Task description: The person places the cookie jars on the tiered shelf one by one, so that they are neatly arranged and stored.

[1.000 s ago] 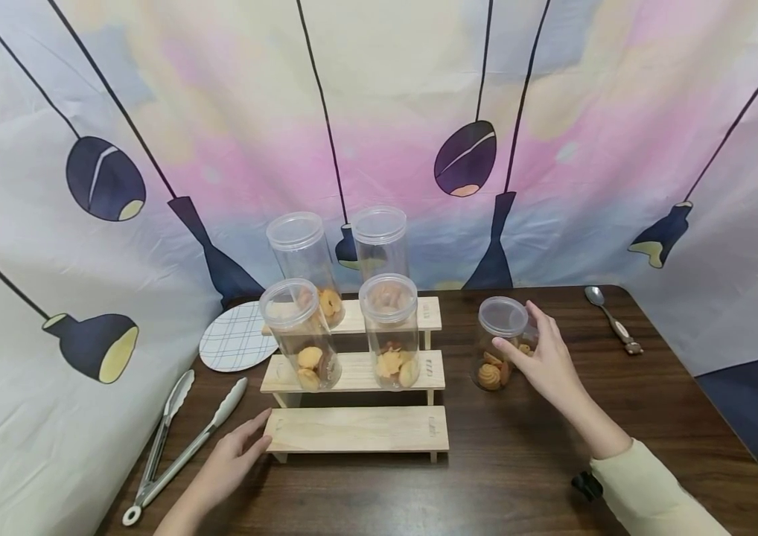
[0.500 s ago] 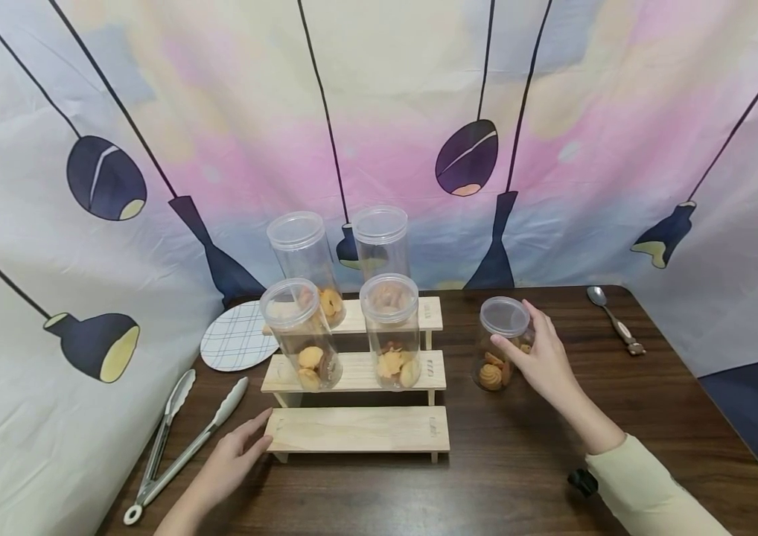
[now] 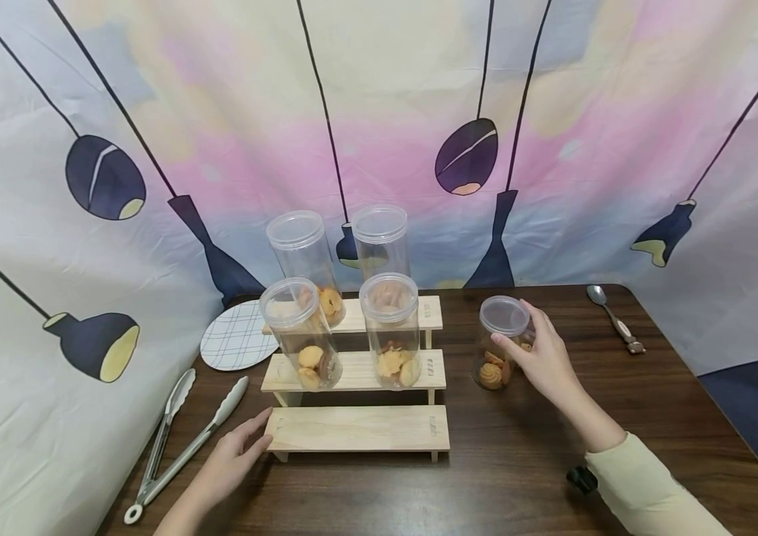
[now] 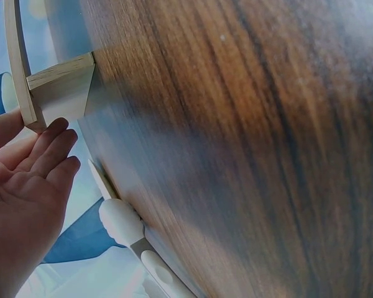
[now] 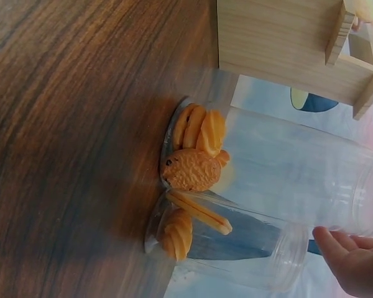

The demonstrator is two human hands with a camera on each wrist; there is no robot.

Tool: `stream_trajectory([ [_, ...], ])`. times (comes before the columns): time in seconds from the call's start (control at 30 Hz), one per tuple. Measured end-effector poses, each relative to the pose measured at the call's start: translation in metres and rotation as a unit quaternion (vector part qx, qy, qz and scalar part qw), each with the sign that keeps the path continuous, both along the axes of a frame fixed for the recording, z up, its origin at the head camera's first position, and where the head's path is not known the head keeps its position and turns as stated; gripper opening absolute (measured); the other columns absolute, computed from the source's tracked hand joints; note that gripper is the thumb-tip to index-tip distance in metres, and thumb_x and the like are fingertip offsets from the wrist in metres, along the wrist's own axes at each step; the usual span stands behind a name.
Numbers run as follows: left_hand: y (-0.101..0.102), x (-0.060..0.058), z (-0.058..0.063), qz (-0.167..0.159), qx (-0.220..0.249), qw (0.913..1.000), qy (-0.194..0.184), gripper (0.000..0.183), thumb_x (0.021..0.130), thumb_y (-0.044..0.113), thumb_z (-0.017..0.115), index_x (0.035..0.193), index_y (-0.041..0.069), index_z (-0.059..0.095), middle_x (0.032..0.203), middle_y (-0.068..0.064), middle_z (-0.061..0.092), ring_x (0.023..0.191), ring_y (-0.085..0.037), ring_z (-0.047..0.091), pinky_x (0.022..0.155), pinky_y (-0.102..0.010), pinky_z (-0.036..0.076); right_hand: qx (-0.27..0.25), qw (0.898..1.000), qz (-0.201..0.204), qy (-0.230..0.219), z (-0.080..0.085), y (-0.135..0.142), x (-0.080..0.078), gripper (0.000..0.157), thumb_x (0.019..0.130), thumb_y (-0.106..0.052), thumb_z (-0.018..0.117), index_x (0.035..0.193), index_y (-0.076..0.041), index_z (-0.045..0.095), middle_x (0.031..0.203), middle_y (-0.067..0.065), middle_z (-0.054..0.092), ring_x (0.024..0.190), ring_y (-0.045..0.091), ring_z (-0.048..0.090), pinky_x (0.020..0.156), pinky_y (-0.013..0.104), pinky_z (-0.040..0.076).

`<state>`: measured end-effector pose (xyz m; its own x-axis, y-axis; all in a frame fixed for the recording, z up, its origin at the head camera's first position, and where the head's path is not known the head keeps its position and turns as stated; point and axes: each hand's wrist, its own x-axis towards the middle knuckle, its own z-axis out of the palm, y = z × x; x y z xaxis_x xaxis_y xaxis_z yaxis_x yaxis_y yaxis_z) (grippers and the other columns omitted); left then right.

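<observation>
A three-step wooden display stand (image 3: 356, 429) stands mid-table. My left hand (image 3: 230, 459) pinches the left end of its lowest shelf, thumb and fingers on either side of the board in the left wrist view. Four-sided rows aside, several tall clear jars (image 3: 392, 339) of cookies occupy the upper two shelves. To the right, a lidded clear cookie jar (image 3: 501, 316) is upright on the table. My right hand (image 3: 543, 357) curves thumb and fingers around its upper right side. A second jar (image 5: 261, 245) shows beside the nearer jar (image 5: 286, 167) in the right wrist view, mostly hidden by my hand from above.
Tongs (image 3: 174, 461) lie spread at the left table edge. Behind them is a round checked mat (image 3: 238, 339). A spoon (image 3: 615, 320) lies at the back right. A patterned cloth (image 3: 379, 112) hangs behind the table.
</observation>
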<state>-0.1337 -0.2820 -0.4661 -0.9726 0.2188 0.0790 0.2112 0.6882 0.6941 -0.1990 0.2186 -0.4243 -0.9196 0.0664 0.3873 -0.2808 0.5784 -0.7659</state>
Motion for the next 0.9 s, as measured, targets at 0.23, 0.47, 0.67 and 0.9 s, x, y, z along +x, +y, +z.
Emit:
stream_trajectory([
  [0.23, 0.0, 0.0, 0.0, 0.001, 0.001, 1.0, -0.004, 0.048, 0.099, 0.018, 0.057, 0.14, -0.004, 0.046, 0.135, -0.025, 0.051, 0.125, -0.037, 0.045, 0.098, -0.053, 0.039, -0.001, 1.0, -0.001, 0.006, 0.001, -0.002, 0.003, 0.077, 0.087, -0.031, 0.074, 0.145, 0.001, 0.034, 0.135, 0.022, 0.044, 0.114, 0.041, 0.052, 0.089, 0.052, 0.048],
  [0.47, 0.0, 0.001, 0.0, 0.003, 0.0, 1.0, 0.001, 0.047, 0.099, 0.018, 0.057, 0.139, -0.005, 0.047, 0.134, -0.026, 0.051, 0.125, -0.039, 0.045, 0.099, -0.054, 0.037, 0.0, 1.0, 0.0, 0.015, 0.004, -0.004, 0.007, 0.077, 0.087, -0.031, 0.074, 0.145, 0.0, 0.034, 0.134, 0.023, 0.044, 0.113, 0.042, 0.053, 0.089, 0.052, 0.048],
  [0.67, 0.0, 0.001, 0.0, 0.003, 0.0, 1.0, 0.0, 0.048, 0.099, 0.018, 0.057, 0.139, -0.005, 0.047, 0.133, -0.025, 0.051, 0.125, -0.038, 0.045, 0.099, -0.054, 0.038, 0.007, 1.0, 0.004, 0.017, 0.01, -0.006, 0.014, 0.078, 0.087, -0.032, 0.074, 0.147, -0.003, 0.033, 0.134, 0.023, 0.044, 0.111, 0.042, 0.054, 0.087, 0.054, 0.048],
  [0.9, 0.0, 0.001, 0.001, 0.0, 0.005, 1.0, -0.003, 0.048, 0.099, 0.019, 0.057, 0.139, -0.005, 0.046, 0.135, -0.025, 0.05, 0.126, -0.039, 0.044, 0.099, -0.054, 0.037, 0.015, 0.999, 0.013, 0.039, 0.019, -0.008, 0.024, 0.074, 0.086, -0.028, 0.075, 0.146, -0.005, 0.037, 0.135, 0.019, 0.045, 0.114, 0.037, 0.053, 0.088, 0.049, 0.049],
])
